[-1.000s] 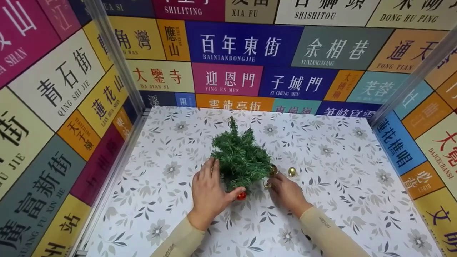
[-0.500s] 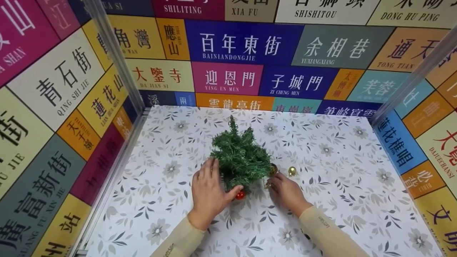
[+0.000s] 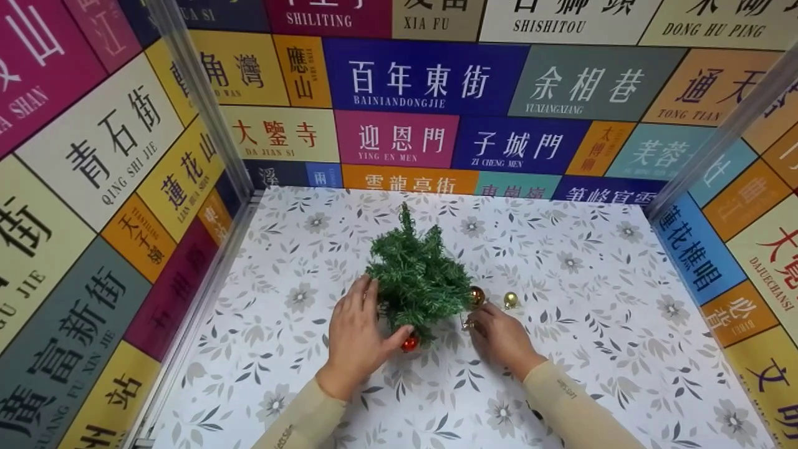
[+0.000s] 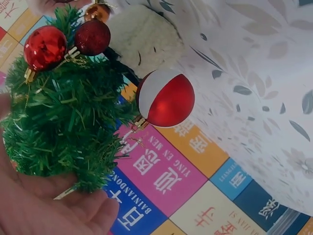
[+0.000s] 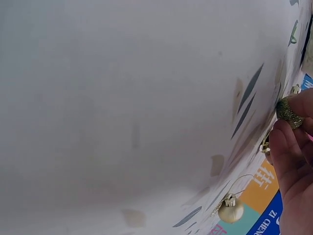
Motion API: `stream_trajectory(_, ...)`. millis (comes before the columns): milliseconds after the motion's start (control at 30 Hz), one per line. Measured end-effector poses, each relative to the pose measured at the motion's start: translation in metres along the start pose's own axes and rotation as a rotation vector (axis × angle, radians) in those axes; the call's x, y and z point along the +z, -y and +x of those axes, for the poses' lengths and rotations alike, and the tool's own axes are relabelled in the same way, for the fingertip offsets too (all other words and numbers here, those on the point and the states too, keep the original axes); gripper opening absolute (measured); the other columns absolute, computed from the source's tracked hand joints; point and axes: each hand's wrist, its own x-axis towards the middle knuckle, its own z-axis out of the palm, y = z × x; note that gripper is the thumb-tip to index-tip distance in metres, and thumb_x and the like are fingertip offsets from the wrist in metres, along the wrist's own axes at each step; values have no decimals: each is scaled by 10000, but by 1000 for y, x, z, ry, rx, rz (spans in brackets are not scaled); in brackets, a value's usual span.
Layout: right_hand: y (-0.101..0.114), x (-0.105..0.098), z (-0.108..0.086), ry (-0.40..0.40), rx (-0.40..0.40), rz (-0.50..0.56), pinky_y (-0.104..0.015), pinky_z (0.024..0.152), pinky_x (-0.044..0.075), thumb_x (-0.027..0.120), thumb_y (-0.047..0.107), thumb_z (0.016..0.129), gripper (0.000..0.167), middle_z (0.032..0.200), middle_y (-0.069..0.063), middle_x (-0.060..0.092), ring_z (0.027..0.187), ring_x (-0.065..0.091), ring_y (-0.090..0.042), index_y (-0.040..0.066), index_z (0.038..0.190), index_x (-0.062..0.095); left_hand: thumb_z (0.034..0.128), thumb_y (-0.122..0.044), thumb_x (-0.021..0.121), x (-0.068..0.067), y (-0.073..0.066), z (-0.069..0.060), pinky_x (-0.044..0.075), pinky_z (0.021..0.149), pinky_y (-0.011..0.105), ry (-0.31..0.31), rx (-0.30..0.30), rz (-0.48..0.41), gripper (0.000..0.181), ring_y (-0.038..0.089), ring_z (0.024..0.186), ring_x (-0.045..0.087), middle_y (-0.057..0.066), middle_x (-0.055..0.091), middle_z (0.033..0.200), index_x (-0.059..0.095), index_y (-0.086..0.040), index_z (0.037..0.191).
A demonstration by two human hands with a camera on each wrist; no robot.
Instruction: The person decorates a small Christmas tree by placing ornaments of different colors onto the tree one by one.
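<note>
A small green artificial tree (image 3: 421, 274) stands mid-table. Against its left side lies my left hand (image 3: 357, 337), fingers along the branches and thumb by a red ball (image 3: 409, 343). The left wrist view shows a shiny red ball (image 4: 45, 48), a dark red ball (image 4: 92, 37) and a red-and-white ball (image 4: 167, 98) at the branches (image 4: 63, 112), with the fingers curved around the greenery. Right of the tree, my right hand (image 3: 505, 337) pinches a glittery gold ball (image 5: 289, 113) between thumb and fingers.
A plain gold ball (image 3: 510, 299) lies right of the tree, and a copper-coloured ball (image 3: 476, 295) sits at the tree's right edge. Patterned cloth (image 3: 573, 374) covers the table. Panels of coloured signs (image 3: 424, 75) stand behind and at both sides.
My left hand has shifted slightly left and toward the front, and the red ball by its thumb has moved left with it. The tree has turned a little, showing more of the copper-coloured ball.
</note>
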Motion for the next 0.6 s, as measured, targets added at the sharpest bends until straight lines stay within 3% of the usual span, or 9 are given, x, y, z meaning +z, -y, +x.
stream_trajectory(300,-1,1,-1,17,33,13,-384,727,560,770,123,866,171,1065,24,612,859,645,-165,129,1034,738,832,-731,591,-5,11,5,332,1110,498,66,18,-37,1018,349,1390,371,199,342,1548,395,24,1486)
stream_trajectory(600,-3,1,-1,29,57,31,-358,770,555,773,117,859,223,1072,25,618,874,640,-165,115,1078,735,843,-696,613,-6,25,11,359,1088,491,80,80,-90,986,346,1350,422,189,350,1545,391,13,1492)
